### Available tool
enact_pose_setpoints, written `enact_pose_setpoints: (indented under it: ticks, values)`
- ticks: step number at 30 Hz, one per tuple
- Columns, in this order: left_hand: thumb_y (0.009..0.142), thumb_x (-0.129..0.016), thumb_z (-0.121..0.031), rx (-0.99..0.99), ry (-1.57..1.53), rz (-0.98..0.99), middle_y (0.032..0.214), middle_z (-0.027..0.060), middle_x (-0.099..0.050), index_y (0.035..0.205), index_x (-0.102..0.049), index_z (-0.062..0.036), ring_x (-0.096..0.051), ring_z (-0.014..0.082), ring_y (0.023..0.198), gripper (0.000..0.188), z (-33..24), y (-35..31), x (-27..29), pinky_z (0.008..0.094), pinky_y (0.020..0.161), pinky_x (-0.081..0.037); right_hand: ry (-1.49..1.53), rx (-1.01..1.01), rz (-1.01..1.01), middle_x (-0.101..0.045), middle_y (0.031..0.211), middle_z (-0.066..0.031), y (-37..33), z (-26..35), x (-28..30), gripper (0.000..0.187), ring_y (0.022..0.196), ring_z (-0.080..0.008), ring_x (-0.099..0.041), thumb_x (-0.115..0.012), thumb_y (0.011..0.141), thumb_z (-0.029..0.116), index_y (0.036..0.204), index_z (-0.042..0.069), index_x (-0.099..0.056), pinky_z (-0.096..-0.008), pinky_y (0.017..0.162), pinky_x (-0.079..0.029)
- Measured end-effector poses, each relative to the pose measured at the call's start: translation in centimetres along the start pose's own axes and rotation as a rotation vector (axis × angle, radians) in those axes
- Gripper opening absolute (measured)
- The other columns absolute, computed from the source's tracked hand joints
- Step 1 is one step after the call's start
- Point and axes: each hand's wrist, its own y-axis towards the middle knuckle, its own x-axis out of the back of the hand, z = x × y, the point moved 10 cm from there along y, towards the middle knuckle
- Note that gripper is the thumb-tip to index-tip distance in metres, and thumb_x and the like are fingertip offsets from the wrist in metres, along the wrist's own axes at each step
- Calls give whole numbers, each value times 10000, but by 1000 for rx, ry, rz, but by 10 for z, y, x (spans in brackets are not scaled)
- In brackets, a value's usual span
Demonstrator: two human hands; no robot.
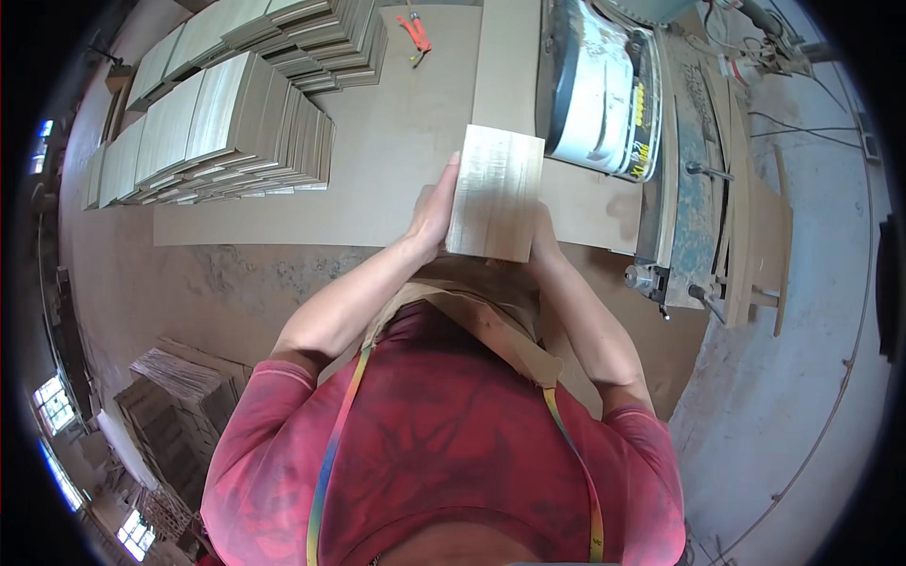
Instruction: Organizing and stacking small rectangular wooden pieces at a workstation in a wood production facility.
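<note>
A pale rectangular wooden board (495,193) is held up in front of my body, over the near edge of the tabletop. My left hand (437,209) grips its left side, with the thumb along the edge. My right hand (543,234) presses against its lower right side, and most of those fingers are hidden behind the wood. Whether more boards lie beneath the top one cannot be seen. Close to the board's upper right corner stands a machine with a rounded white-and-black housing (595,94).
Stacked wooden boards (226,113) fill the table's left side. Red-handled pliers (415,36) lie at the far edge of the brown tabletop (396,141). Metal clamp handles (708,172) stick out from the machine bench at right. More stacked wood (179,396) sits on the floor at lower left.
</note>
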Motion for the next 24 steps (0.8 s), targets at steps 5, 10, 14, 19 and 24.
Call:
enact_pose_setpoints:
  ticks: [5, 10, 14, 19, 24]
  values:
    - [1114, -404, -662, -10, 31, 18, 1521, 158, -625, 1641, -492, -121, -634, 279, 1322, 760, 21, 19, -44, 412, 1063, -532, 197, 64, 96, -780, 1161, -158, 11, -18, 43, 408, 958, -203, -748, -616, 1107, 279, 1350, -41, -690, -346, 814, -602]
    - [1052, -439, -781, -174, -32, 15, 1476, 187, -672, 1577, -563, 6, -687, 288, 1278, 954, 28, 41, -56, 385, 1027, -564, 183, 114, 64, -781, 1152, -166, 39, -31, 70, 456, 946, -216, -752, -606, 1110, 326, 1348, -53, -693, -352, 804, -604]
    - [1048, -439, -792, -204, -50, 24, 1542, 181, -627, 1620, -513, -7, -645, 298, 1350, 974, 37, 44, -51, 398, 1089, -532, 123, 131, 52, -784, 1119, -177, 58, -32, 77, 637, 925, -261, -756, -560, 1131, 515, 1354, -65, -700, -383, 806, -600]
    - [1047, -444, -801, -156, -132, 101, 1595, 211, -569, 1619, -512, -11, -604, 313, 1401, 978, 23, 26, -53, 419, 1137, -494, -73, 63, 12, -779, 1132, -166, 34, -10, 84, 427, 942, -210, -739, -623, 1098, 253, 1352, -85, -685, -357, 828, -597]
    - [1068, -432, -781, -57, -290, 209, 1632, 262, -500, 1599, -507, 42, -577, 336, 1419, 982, -2, -20, -46, 426, 1168, -468, -636, 798, -419, -699, 1181, -253, -88, 78, 60, 668, 970, -345, -699, -755, 989, 401, 1387, -123, -641, -436, 804, -599]
